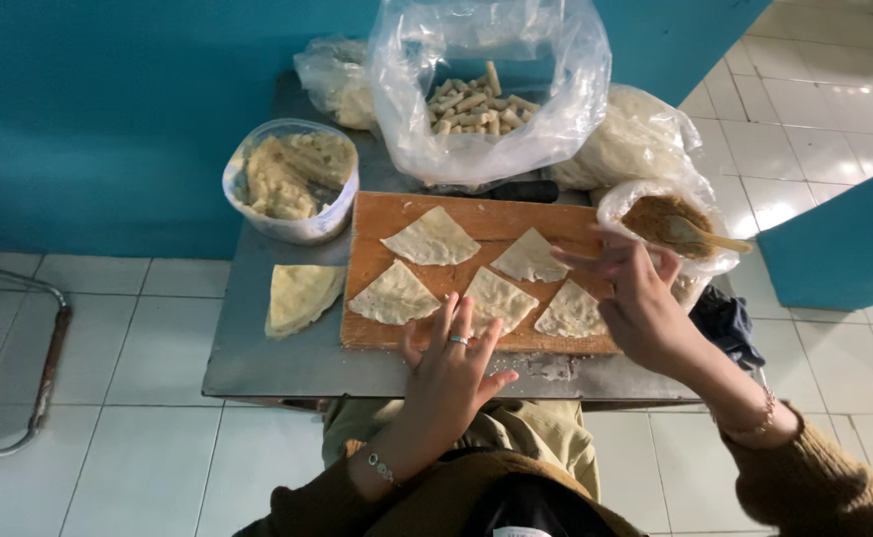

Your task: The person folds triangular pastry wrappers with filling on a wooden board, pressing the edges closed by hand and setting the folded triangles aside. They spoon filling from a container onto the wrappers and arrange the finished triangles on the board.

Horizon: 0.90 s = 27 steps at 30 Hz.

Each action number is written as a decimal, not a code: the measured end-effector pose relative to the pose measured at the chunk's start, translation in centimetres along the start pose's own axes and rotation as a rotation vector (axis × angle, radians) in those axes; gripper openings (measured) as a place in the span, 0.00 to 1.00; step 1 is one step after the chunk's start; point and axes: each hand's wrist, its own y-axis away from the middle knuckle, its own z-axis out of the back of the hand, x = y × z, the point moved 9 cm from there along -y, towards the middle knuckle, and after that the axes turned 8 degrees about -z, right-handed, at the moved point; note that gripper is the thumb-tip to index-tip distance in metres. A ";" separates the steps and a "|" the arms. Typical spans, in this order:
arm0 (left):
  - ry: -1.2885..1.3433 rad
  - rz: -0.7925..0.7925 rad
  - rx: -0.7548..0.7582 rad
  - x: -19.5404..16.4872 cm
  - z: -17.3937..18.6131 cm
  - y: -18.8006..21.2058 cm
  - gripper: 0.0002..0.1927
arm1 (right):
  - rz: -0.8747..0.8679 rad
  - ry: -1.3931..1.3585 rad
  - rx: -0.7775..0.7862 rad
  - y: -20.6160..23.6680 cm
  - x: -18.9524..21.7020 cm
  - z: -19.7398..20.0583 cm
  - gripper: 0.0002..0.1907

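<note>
- The left hand (448, 363) lies flat and open on a pale dough triangle (497, 298).
- The right hand (635, 298) hides part of the brown wooden board (397, 211); its grip is hard to see.

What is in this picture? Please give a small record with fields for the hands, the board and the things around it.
left hand: flat on the near edge of the wooden board, fingertips on one dough piece
right hand: raised over the board's right side, holds nothing visible
board: five triangular dough pieces
left of board: stack of dough sheets, tub of filling
behind board: open bag of rolls
right: bag of brown spice with spoon
</note>
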 end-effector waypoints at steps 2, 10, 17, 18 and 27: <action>-0.014 -0.013 0.040 -0.4 -0.4 -0.6 0.34 | -0.081 -0.509 0.020 0.9 -2.6 -0.4 0.16; 0.095 -0.260 -0.001 -5.7 -1.7 -3.1 0.35 | -0.278 -0.900 0.098 3.2 -6.7 -4.7 0.31; 0.005 -0.250 -0.012 -5.8 -2.3 -2.8 0.34 | -0.411 -0.119 0.106 4.0 -6.0 -4.6 0.39; 0.010 -0.244 -0.014 -5.7 -2.3 -2.8 0.34 | -0.301 -0.054 0.080 3.7 -4.9 -4.1 0.37; 0.016 -0.236 -0.024 -5.6 -2.2 -2.8 0.35 | 0.219 0.738 -0.064 4.3 0.0 -3.8 0.28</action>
